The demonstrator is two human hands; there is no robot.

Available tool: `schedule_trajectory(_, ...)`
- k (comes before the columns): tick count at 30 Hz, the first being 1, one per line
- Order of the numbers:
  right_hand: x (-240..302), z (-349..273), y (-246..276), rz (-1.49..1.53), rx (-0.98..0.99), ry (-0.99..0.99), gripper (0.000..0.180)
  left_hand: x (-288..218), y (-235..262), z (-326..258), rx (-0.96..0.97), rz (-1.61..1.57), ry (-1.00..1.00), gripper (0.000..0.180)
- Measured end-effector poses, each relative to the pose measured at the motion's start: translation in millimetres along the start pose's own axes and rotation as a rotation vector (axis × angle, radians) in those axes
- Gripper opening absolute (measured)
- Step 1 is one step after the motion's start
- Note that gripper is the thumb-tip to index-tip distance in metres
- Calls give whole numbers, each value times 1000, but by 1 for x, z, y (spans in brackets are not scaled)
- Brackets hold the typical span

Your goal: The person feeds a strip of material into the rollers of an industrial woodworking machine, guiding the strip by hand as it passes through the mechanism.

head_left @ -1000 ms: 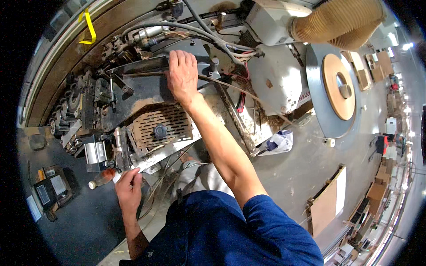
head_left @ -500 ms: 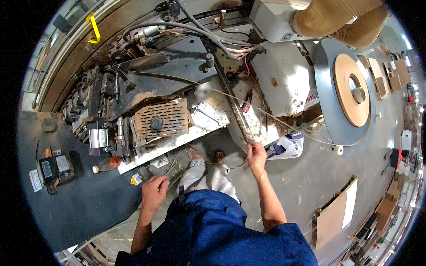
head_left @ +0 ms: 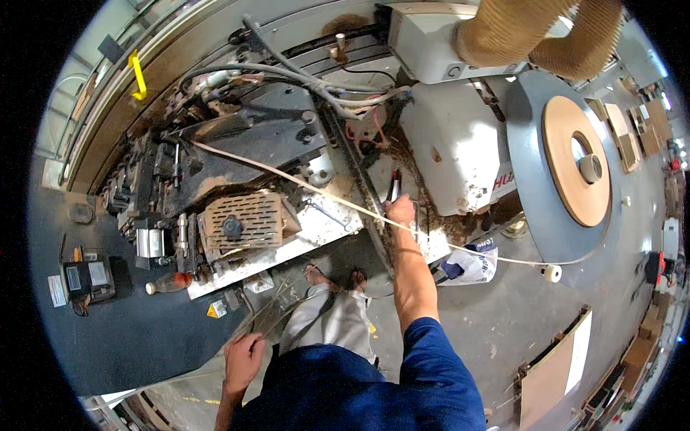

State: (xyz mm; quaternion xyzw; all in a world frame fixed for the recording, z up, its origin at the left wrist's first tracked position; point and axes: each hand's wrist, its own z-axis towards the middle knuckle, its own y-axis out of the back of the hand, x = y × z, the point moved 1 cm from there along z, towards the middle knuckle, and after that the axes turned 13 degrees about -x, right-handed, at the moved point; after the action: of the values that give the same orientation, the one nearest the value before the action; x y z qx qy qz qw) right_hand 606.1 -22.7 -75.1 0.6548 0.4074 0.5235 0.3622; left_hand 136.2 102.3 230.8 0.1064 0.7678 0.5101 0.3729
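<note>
My right hand [head_left: 401, 210] reaches forward over the machine bed. Its fingers are closed at the near end of a slim hand tool [head_left: 396, 185] with red and black parts; the tool's working end is unclear. A long pale edge-banding strip [head_left: 316, 188] runs from the wide roll [head_left: 559, 154] on the right across the machine to its dark plate [head_left: 244, 144], crossing over my right wrist. Low on the left, my left hand [head_left: 244, 359] has curled fingers beside thin loose strips [head_left: 277, 305]. Whatever it holds, if anything, is hidden.
A slotted tan plate [head_left: 243, 221] with a black knob sits on the machine. A bottle [head_left: 169, 283] and a small boxed device [head_left: 88, 279] are on the dark table [head_left: 136, 345]. A white-and-blue bag [head_left: 471, 264] and a leaning board [head_left: 553, 370] stand on the right.
My right hand has moved forward from the bed's near edge to the red-and-black tool. The strip now stretches higher, over the dark plate. My left hand has dropped lower, and the view has shifted.
</note>
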Motion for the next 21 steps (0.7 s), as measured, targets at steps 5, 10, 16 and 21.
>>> schedule_trajectory(5, -23, 5, 10, 15, -18, -20, 54, 2, -18, 2, 10, -45, 41, 24)
schedule_trajectory(10, -61, 1, 20, 141, -125, 117, 51, 34, -44, -10, 229, -161, -32, 26)
schedule_trajectory(16, -90, -20, 31, 716, 58, -169, 34, 60, -68, -19, 387, -101, -3, 30)
schedule_trajectory(21, -106, -62, 63, 398, -10, -80, 31, 54, -101, 24, 271, -179, -211, 25)
